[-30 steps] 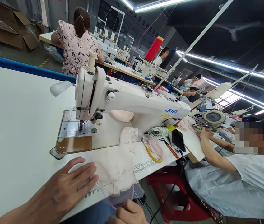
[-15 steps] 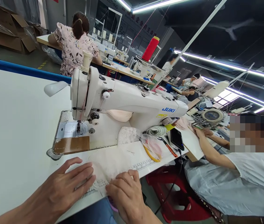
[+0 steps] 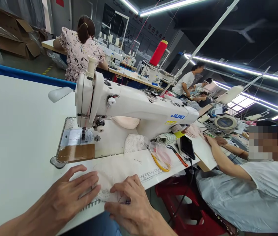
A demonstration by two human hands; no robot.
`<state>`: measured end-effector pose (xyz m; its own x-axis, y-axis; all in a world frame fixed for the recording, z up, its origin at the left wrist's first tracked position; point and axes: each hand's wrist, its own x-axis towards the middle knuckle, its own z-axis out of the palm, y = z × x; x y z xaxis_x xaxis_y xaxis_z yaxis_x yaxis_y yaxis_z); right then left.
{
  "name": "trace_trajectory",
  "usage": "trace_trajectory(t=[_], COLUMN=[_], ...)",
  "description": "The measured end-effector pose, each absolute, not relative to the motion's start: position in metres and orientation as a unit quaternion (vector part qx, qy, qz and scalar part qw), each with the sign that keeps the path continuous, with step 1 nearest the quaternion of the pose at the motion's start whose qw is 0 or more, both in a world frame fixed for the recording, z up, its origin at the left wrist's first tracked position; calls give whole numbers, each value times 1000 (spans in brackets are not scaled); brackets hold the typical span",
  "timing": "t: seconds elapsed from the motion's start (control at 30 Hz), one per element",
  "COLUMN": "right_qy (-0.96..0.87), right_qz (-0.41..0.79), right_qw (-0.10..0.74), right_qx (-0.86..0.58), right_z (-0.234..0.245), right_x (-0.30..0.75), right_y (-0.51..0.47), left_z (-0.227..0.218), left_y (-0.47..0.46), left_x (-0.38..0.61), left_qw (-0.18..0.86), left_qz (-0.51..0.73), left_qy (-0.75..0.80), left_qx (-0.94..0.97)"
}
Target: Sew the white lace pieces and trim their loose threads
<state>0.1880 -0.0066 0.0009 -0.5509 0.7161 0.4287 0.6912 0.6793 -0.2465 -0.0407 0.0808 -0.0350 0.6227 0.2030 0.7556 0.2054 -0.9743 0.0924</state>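
A pale pink lace-edged fabric piece (image 3: pixel 115 170) lies on the white sewing table (image 3: pixel 18 137) near its front edge. My left hand (image 3: pixel 67 196) rests flat on the table, fingers spread, fingertips on the fabric's left edge. My right hand (image 3: pixel 131 206) lies over the fabric's near edge with fingers curled, pinching the lace; a small dark bit shows under the fingertips. A white JUKI sewing machine (image 3: pixel 134 108) stands just behind, its needle and presser foot (image 3: pixel 83 132) at the left.
Beside the machine lie a lace bundle (image 3: pixel 135 142), a white cord coil (image 3: pixel 165 138), a clear bag with a yellow band (image 3: pixel 162 155), red-handled snips (image 3: pixel 178 157) and a black phone (image 3: pixel 187 147). A seated person (image 3: pixel 256 186) works at the right; another sits behind (image 3: pixel 82 49).
My right hand came up from below the table edge onto the fabric, then slid left and closed on its near edge. My left hand stayed flat in place.
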Motion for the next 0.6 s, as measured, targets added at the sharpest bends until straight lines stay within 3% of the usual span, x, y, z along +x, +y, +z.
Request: trace_trajectory(t=[0.6], right_qy=[-808], right_qz=[-3], right_qw=[405], right_qx=[-428], right_z=[-14], right_x=[174], right_y=[-16], left_z=[-31], left_y=[80], left_x=[-44], left_qw=[3], left_qz=[-391], left_qy=[-111], left_qx=[-914])
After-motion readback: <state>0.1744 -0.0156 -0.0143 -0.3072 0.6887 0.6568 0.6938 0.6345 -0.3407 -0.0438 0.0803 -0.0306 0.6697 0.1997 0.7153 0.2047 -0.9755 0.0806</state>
